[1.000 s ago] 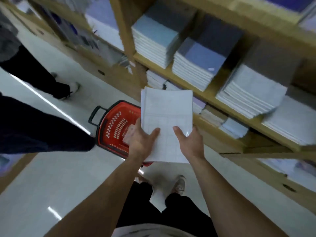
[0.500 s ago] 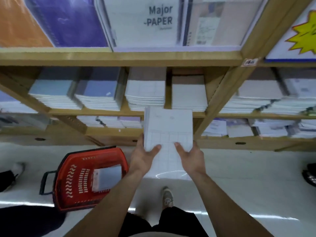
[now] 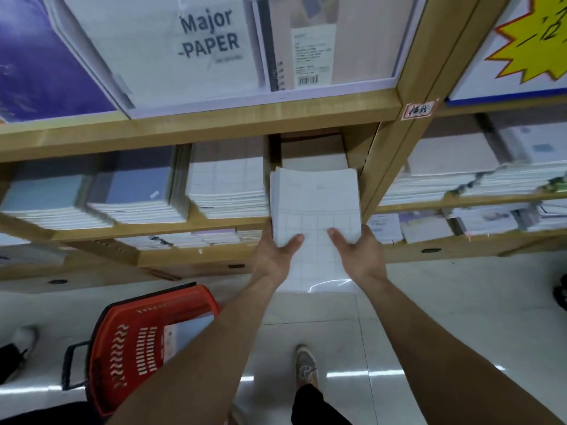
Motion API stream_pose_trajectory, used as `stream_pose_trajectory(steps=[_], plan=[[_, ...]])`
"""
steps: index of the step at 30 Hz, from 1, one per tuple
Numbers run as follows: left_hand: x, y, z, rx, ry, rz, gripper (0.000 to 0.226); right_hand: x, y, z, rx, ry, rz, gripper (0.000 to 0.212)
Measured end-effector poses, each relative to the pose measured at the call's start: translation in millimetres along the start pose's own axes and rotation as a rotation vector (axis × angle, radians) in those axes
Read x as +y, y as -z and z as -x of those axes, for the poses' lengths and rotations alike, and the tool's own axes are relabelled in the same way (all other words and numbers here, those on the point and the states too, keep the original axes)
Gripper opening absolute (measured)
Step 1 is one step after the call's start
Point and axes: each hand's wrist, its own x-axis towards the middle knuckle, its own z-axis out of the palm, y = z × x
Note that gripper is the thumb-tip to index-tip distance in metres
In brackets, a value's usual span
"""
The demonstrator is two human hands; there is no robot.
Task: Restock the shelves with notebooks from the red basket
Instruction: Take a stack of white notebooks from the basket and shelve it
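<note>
Head view: left hand (image 3: 277, 250) and right hand (image 3: 357, 250), thumbs on top, clasp the near end of a stack of white grid-cover notebooks (image 3: 316, 210), its far end entering the wooden shelf (image 3: 214, 223) compartment; red basket (image 3: 138, 348) on floor at left.

On the top ledge, at 12 o'clock, a large white pad (image 3: 196, 47) with the words "Major -PAPER" stands upright. Just beside it at 1 o'clock stands a beige spiral pad (image 3: 334, 38) with a barcode label. A purple cover (image 3: 40, 65) leans at 10 o'clock. A yellow star-shaped sign (image 3: 534, 44) is at 2 o'clock, and a small red tag (image 3: 416, 109) is stuck on the wooden post. The glossy white floor (image 3: 429, 317) is at 5 o'clock, and a grey shoe (image 3: 305, 366) stands on it at 6 o'clock
</note>
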Motion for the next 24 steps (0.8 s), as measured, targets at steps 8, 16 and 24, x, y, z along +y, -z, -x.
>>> stream_pose_trajectory(steps=[8, 16, 24], plan=[[6.5, -23.1, -50.1, 0.031, 0.053, -0.073, 0.068, 4.3, -10.1, -56.2, -0.013, -0.063, -0.008, 0.056], [6.8, -28.3, -63.4, 0.067, 0.053, -0.077, 0.058, 28.6, -11.3, -40.6, -0.101, -0.144, -0.087, 0.051], [41.6, -29.3, -86.7, 0.039, 0.110, -0.096, 0.062, 7.8, -16.3, -57.6, 0.074, -0.034, -0.069, 0.049]])
